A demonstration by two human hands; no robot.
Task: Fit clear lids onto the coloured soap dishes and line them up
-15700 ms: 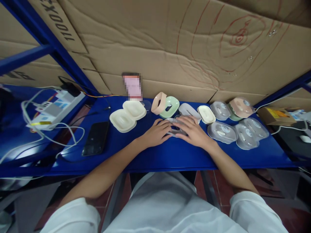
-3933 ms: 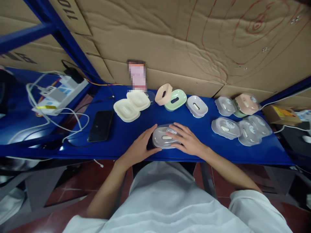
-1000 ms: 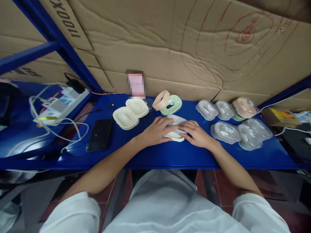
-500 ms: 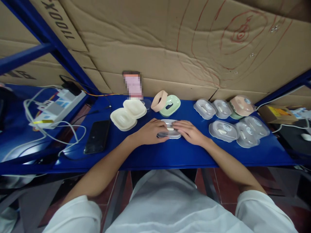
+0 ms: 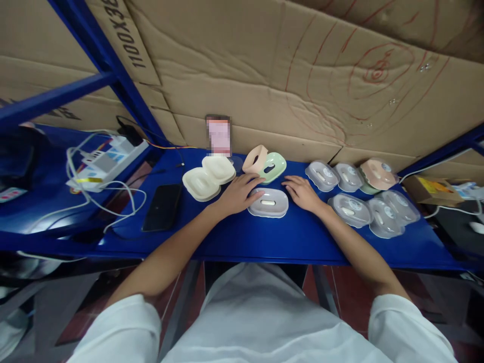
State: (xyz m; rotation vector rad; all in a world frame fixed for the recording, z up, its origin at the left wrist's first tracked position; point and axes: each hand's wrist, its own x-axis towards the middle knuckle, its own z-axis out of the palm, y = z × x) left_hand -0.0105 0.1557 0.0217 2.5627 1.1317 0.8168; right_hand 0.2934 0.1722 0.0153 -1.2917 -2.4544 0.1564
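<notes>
Grey lidded soap box flat on blue shelf, centre front, small white piece visible inside through clear lid; my left hand open, palm down, fingertips touching its left edge, gripping nothing; my right hand open, flat on shelf just right of box, contact with it not clear; both forearms reach in from below. Behind: peach tray tilted against green tray; two cream trays left; cluster of lidded boxes right; black phone far left.
</notes>
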